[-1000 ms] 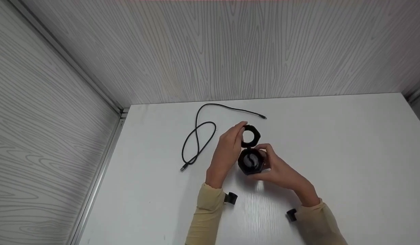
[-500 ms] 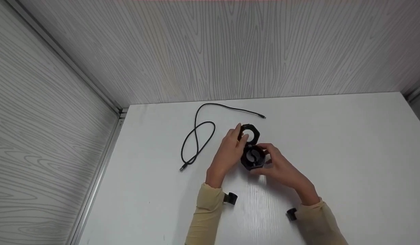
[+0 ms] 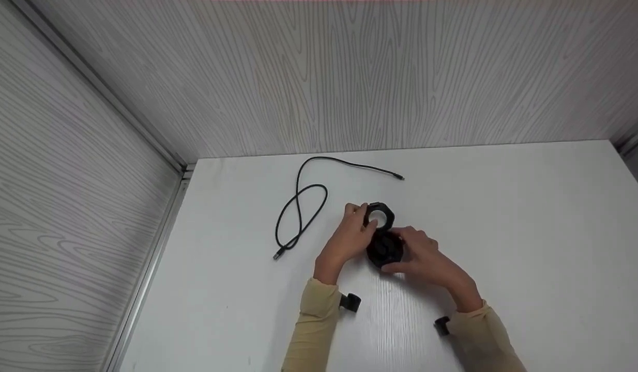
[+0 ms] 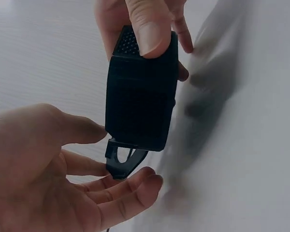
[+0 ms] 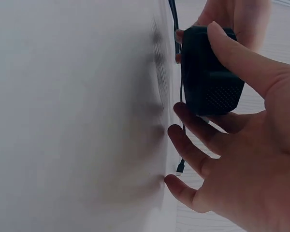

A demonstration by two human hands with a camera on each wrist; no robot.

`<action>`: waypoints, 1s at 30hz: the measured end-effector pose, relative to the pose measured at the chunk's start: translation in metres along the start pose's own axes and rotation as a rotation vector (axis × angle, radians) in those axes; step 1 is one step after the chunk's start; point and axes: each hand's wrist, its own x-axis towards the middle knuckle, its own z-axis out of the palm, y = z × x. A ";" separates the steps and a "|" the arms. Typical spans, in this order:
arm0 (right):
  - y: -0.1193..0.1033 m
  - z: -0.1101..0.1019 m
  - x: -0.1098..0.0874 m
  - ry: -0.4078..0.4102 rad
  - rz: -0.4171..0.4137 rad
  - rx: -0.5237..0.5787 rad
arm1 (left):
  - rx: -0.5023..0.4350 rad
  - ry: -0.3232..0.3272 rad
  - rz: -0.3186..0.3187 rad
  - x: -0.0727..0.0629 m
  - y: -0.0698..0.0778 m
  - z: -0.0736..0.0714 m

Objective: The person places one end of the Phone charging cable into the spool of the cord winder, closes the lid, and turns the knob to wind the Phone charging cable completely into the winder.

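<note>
A black hexagonal case (image 3: 385, 250) with a ring-shaped hinged lid (image 3: 390, 215) is held between both hands, the lid swung up on the far side. My left hand (image 3: 346, 238) pinches the lid's left edge, the thumb at its opening. My right hand (image 3: 427, 259) grips the case body from the right. In the left wrist view, the body (image 4: 137, 104) shows a dark side wall and a dotted end under the right thumb; the ring lid (image 4: 118, 170) sticks out below near the left fingers. The right wrist view shows the right thumb across the case (image 5: 198, 63), other fingers spread below it.
A black cable (image 3: 298, 206) lies looped on the white table (image 3: 505, 217), left of and beyond the hands. One plug (image 3: 279, 253) is near the left forearm, the other (image 3: 398, 176) beyond the case. Wood-grain panels (image 3: 319, 77) stand at the back and left.
My left thumb has come to the front of the lid's opening. Both hands and the case first rose slightly, then came back nearer to me, and the inside of the case now looks darker.
</note>
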 end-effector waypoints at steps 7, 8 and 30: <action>0.000 0.003 0.000 0.010 -0.003 -0.065 | 0.023 0.005 0.038 0.003 -0.006 0.005; 0.000 0.003 0.000 0.015 -0.003 -0.070 | 0.025 0.008 0.048 0.004 -0.007 0.006; -0.008 0.014 0.005 0.061 0.077 -0.180 | 0.155 0.038 0.065 0.008 -0.004 0.022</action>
